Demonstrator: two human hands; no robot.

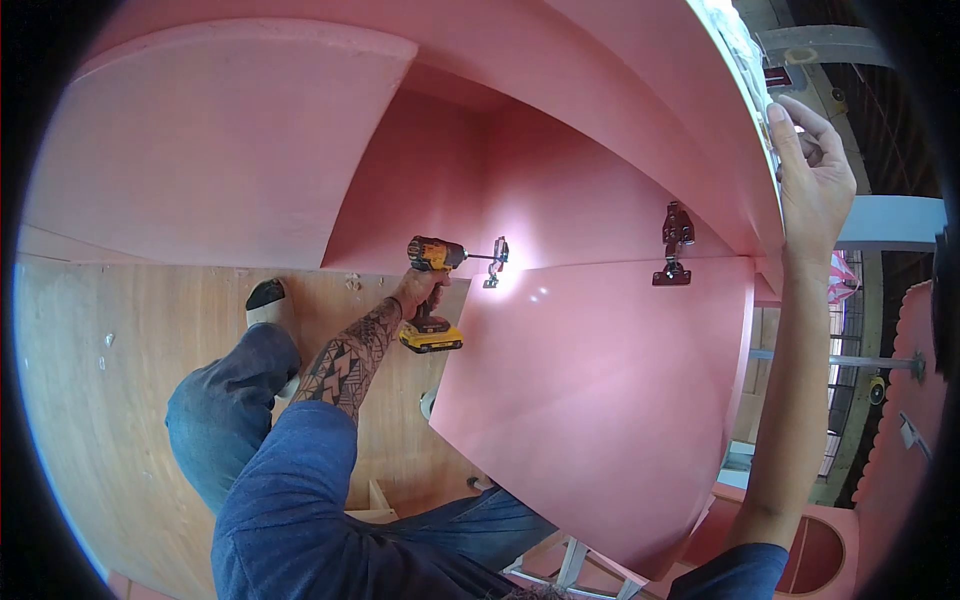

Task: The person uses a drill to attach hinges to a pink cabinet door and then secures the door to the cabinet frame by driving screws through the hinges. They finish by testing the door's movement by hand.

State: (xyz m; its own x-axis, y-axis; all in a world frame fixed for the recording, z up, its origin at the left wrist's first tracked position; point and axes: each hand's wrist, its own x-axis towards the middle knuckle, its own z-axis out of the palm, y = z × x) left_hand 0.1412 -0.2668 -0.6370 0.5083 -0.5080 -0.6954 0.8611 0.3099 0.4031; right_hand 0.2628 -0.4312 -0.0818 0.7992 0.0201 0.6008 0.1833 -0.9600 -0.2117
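Note:
My left hand is wrapped around the grip of a yellow and black cordless drill. A long bit runs from the drill to a metal hinge, lit by a bright spot of light. This hinge joins the pink door to the inside of the pink cabinet. A second hinge sits further right along the same joint. At the upper right, my right hand has its fingers curled at the cabinet's outer edge, thumb against it; the fingertips are partly hidden.
A pink panel covers the upper left. Wooden flooring bears small scraps, and my shoe rests on it. A pink part with a round cutout and a scalloped pink panel stand at right.

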